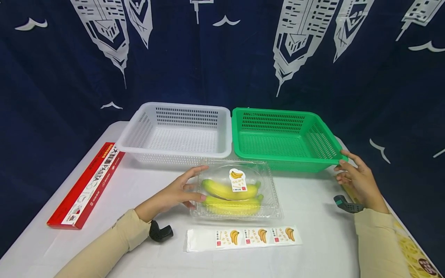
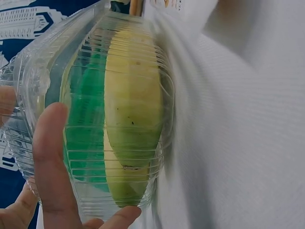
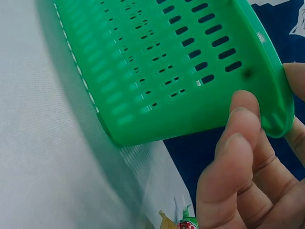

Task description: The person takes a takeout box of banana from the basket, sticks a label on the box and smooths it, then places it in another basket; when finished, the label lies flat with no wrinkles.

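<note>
A clear plastic clamshell box (image 1: 271, 185) holds two yellow bananas (image 1: 231, 206) with greenish ends; its lid bears a white banana sticker (image 1: 238, 180). My left hand (image 1: 180, 191) grips the box's left end, fingers spread around its edge. In the left wrist view, the box (image 2: 162, 81) is seen from its end, with my left hand's fingers (image 2: 50, 157) against it. At the right front corner of a green basket (image 1: 278, 166), my right hand (image 1: 359, 179) pinches the rim. The right wrist view shows the fingers at the basket's (image 3: 181, 114) corner.
Left of the green basket stands a white basket (image 1: 174, 154). A red pasta box (image 1: 85, 185) lies at the table's left. Printed banana stickers on a white strip (image 1: 243, 238) lie in front of the clamshell. Yellow packaging (image 1: 413, 247) shows along the right edge. A dark patterned cloth hangs behind.
</note>
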`<action>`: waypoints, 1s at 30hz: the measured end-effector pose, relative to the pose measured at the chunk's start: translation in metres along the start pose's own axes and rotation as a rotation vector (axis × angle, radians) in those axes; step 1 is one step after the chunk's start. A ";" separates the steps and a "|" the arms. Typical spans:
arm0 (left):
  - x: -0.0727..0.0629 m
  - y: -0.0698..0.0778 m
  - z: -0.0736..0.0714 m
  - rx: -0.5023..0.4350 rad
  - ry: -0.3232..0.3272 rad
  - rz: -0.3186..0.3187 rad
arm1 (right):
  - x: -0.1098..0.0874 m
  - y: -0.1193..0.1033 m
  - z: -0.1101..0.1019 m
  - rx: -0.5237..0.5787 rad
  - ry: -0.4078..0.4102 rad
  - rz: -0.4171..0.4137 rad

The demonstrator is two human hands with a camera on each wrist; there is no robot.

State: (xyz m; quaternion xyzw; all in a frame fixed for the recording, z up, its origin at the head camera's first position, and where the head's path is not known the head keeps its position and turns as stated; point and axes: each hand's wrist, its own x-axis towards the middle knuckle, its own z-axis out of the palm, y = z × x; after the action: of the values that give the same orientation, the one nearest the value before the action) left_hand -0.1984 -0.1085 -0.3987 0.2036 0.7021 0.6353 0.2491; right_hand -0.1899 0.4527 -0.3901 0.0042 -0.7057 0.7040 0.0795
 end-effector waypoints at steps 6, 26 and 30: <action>0.000 0.002 0.002 -0.002 0.023 0.022 | -0.001 0.001 0.001 0.022 -0.015 -0.009; -0.007 0.012 0.006 0.047 0.026 -0.008 | 0.000 0.001 0.000 0.038 -0.029 -0.005; -0.009 0.016 0.007 0.059 0.009 -0.003 | -0.001 0.001 0.000 0.034 -0.030 -0.006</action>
State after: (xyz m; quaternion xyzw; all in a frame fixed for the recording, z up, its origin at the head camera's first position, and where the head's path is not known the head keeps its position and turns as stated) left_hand -0.1875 -0.1072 -0.3819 0.2067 0.7220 0.6148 0.2408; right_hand -0.1896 0.4527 -0.3914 0.0180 -0.6948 0.7154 0.0710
